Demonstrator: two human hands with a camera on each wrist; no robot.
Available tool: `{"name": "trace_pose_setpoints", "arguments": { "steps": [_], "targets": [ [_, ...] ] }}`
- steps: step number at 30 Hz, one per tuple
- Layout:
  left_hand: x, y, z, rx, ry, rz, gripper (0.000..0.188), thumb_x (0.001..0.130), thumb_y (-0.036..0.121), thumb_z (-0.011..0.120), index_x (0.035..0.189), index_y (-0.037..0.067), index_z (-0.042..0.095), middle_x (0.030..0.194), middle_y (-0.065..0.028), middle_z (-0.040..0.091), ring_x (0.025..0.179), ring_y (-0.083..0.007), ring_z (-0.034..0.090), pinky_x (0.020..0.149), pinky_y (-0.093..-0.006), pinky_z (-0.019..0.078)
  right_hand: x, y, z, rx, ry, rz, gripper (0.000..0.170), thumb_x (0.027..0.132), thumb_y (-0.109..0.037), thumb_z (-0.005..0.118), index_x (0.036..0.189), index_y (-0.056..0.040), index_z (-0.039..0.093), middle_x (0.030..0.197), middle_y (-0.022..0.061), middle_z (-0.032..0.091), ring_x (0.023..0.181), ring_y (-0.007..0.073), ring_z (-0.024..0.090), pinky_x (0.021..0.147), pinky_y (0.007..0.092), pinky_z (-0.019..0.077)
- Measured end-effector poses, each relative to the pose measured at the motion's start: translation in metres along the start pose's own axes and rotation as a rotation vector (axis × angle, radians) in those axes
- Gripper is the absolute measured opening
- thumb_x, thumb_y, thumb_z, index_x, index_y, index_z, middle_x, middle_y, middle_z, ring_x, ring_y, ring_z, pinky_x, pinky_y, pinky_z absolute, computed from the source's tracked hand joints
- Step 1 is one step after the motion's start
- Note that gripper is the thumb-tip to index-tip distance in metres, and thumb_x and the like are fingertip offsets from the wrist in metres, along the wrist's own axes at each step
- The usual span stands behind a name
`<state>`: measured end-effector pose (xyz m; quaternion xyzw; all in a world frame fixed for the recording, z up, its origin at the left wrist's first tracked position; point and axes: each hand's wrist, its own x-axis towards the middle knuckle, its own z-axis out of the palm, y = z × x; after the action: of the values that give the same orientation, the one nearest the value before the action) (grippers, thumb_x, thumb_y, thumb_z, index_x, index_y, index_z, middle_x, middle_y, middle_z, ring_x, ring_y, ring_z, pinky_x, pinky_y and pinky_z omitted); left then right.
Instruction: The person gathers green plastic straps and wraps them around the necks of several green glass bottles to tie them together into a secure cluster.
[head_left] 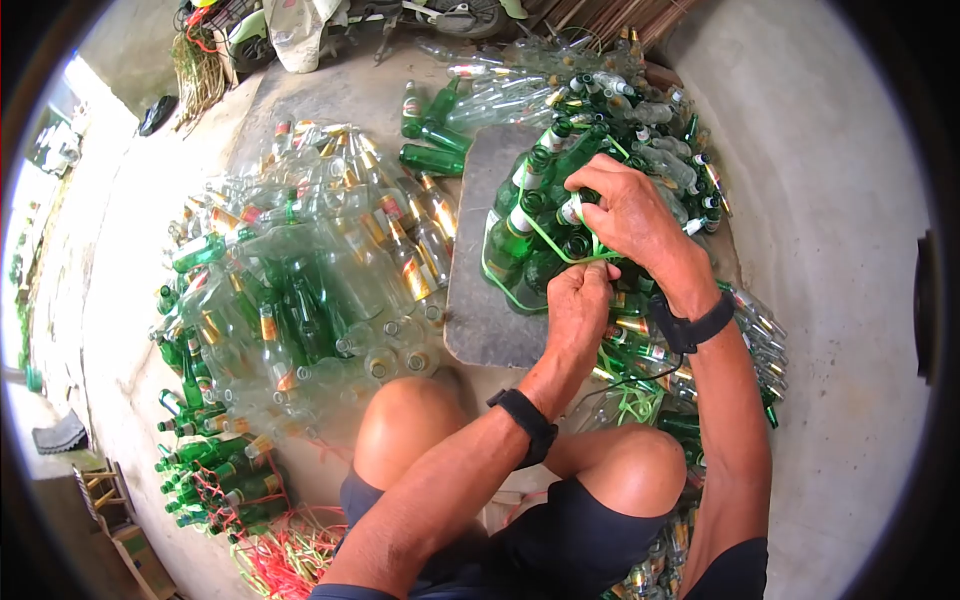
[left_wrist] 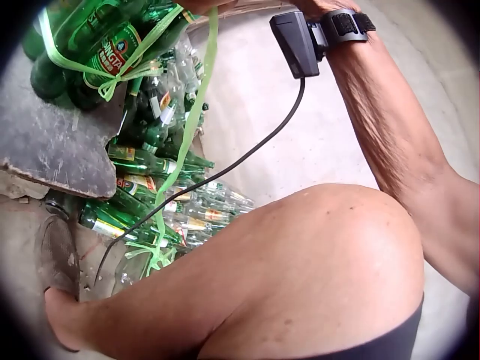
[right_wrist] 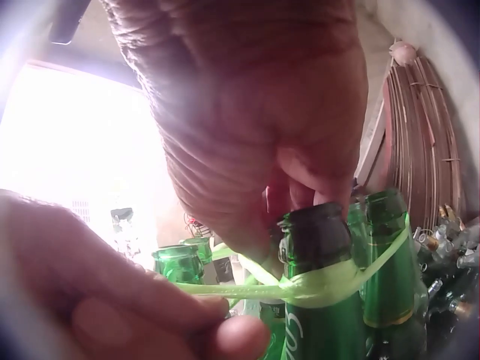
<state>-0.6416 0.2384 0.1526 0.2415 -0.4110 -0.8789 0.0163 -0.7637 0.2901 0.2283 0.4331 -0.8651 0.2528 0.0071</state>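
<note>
Head view: left hand pinches the green strap at the near side of the green bottles.
They stand upright on a grey board, strap crossing the necks; right hand is nearer those, fingers curled, can't tell on what.

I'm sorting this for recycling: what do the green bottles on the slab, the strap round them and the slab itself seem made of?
Green bottles: glass, smooth and glossy, see-through. Strap: probably plastic, flat, slightly shiny and translucent where stretched round a neck. Grey slab: matte and scuffed; perhaps wood or stone, I can't tell.
</note>
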Motion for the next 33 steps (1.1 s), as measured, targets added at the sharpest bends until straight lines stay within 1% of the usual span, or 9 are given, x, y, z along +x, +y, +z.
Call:
{"name": "trace_pose_setpoints", "arguments": {
  "steps": [2,4,11,17,19,22,26,29,33],
  "targets": [
    [-0.001,0.001,-0.001,0.032,0.003,0.008,0.025,0.104,0.021,0.055,0.093,0.004,0.068,0.068,0.0040,0.050,0.050,-0.0060,0.037,0.044,-0.0257,0.0262,0.000,-0.001,0.002,-0.011,-0.013,0.015,0.026,0.079,0.002,0.064,0.105,-0.0004,0.070,0.098,0.0168,0.064,0.092,0.0398,0.065,0.082,0.0485,0.0518],
    [0.000,0.002,-0.001,0.026,-0.003,-0.008,0.025,0.104,0.021,0.055,0.093,0.004,0.068,0.068,0.0043,0.049,0.049,-0.0061,0.035,0.044,-0.0256,0.0256,0.000,0.003,0.007,-0.077,0.042,-0.089,0.023,0.080,0.003,0.064,0.102,0.0011,0.069,0.094,0.0150,0.061,0.081,0.0320,0.064,0.073,0.0397,0.0513],
    [-0.005,0.007,-0.004,0.010,-0.020,-0.029,0.025,0.104,0.021,0.055,0.092,0.004,0.067,0.068,0.0048,0.049,0.049,-0.0053,0.035,0.044,-0.0257,0.0250,0.010,0.020,0.008,0.025,-0.116,0.005,0.023,0.075,0.000,0.066,0.098,-0.0025,0.072,0.091,0.0154,0.062,0.084,0.0344,0.064,0.078,0.0423,0.0516],
    [-0.014,0.008,-0.008,0.085,0.027,-0.004,0.026,0.104,0.022,0.054,0.091,0.004,0.067,0.065,0.0058,0.047,0.051,-0.0050,0.034,0.045,-0.0263,0.0251,0.007,0.027,0.011,0.088,-0.084,0.025,0.027,0.077,0.003,0.065,0.102,-0.0014,0.072,0.095,0.0105,0.064,0.081,0.0236,0.063,0.075,0.0362,0.0514],
    [-0.017,0.008,-0.010,0.148,0.067,0.077,0.032,0.104,0.021,0.053,0.085,-0.001,0.068,0.065,0.0026,0.049,0.059,-0.0077,0.041,0.052,-0.0302,0.0366,0.007,0.029,0.013,0.130,-0.096,0.044,0.029,0.077,0.003,0.064,0.105,-0.0007,0.072,0.097,0.0087,0.065,0.077,0.0195,0.062,0.073,0.0342,0.0517],
    [-0.018,0.003,-0.014,0.220,0.052,0.126,0.026,0.104,0.019,0.054,0.093,0.001,0.069,0.068,0.0063,0.047,0.059,-0.0043,0.036,0.051,-0.0257,0.0280,0.005,0.025,0.005,0.206,-0.159,0.165,0.034,0.078,0.004,0.063,0.111,0.0001,0.071,0.103,0.0073,0.066,0.070,0.0173,0.059,0.069,0.0318,0.0510],
    [-0.023,0.010,-0.015,0.200,0.083,0.194,0.027,0.104,0.018,0.054,0.095,-0.002,0.070,0.071,0.0057,0.050,0.063,-0.0048,0.039,0.054,-0.0255,0.0303,-0.010,0.008,-0.007,0.228,-0.216,0.247,0.051,0.078,0.004,0.062,0.129,-0.0009,0.064,0.111,0.0087,0.067,0.072,0.0202,0.065,0.072,0.0312,0.0536],
    [-0.026,0.017,-0.016,0.288,0.094,0.211,0.027,0.104,0.017,0.055,0.097,-0.003,0.071,0.073,0.0046,0.053,0.066,-0.0058,0.042,0.056,-0.0260,0.0337,-0.032,0.000,-0.010,0.350,-0.231,0.266,0.084,0.077,0.003,0.065,0.156,-0.0074,0.039,0.136,0.0166,0.058,0.114,0.0276,0.070,0.092,0.0376,0.0568],
    [-0.018,0.011,-0.023,0.375,0.100,0.271,0.028,0.103,0.017,0.054,0.097,-0.005,0.071,0.069,-0.0011,0.056,0.064,-0.0096,0.048,0.057,-0.0309,0.0404,-0.043,-0.007,-0.011,0.274,-0.195,0.198,0.091,0.073,-0.002,0.077,0.156,-0.0094,0.040,0.144,0.0155,0.052,0.114,0.0292,0.069,0.097,0.0405,0.0550]
  ]
}}
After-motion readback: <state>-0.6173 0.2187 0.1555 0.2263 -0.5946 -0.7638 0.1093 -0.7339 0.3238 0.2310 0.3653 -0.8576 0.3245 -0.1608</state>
